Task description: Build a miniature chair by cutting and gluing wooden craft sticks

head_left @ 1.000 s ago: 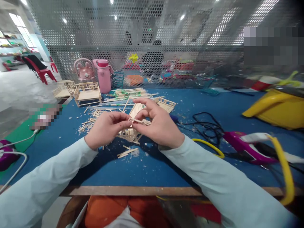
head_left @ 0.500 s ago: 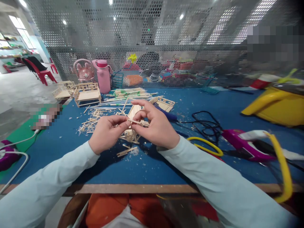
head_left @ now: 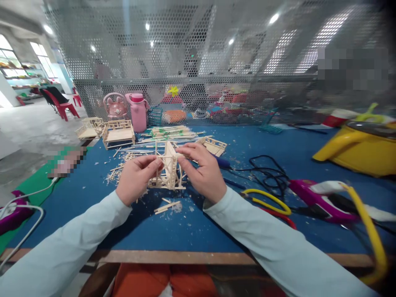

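A small model built of thin wooden sticks (head_left: 169, 171) stands on the blue table between my hands, its slatted panel upright. Across its upper part runs a short wooden stick (head_left: 167, 157). My left hand (head_left: 137, 175) is closed, with thumb and forefinger pinching the stick's left end. At the other end my right hand (head_left: 202, 169) is closed too, its thumb and fingers on the stick beside the model's top. The right fingertips partly cover the joint, so exact contact there is hard to see. Several loose sticks (head_left: 167, 206) lie just in front.
Similar stick models (head_left: 119, 134) stand at the back left, near a pink bottle (head_left: 138, 113). Behind my right hand lies another model (head_left: 213, 146). Stick bundles (head_left: 171, 132) and offcuts lie behind. At right are yellow-handled pliers (head_left: 267, 200), a purple tool (head_left: 324, 202) and black cable (head_left: 269, 171).
The hands have come down slightly and moved apart, bringing the stick to the model's upper part. The model now stands in plain sight between them. The camera view has tilted up a little.
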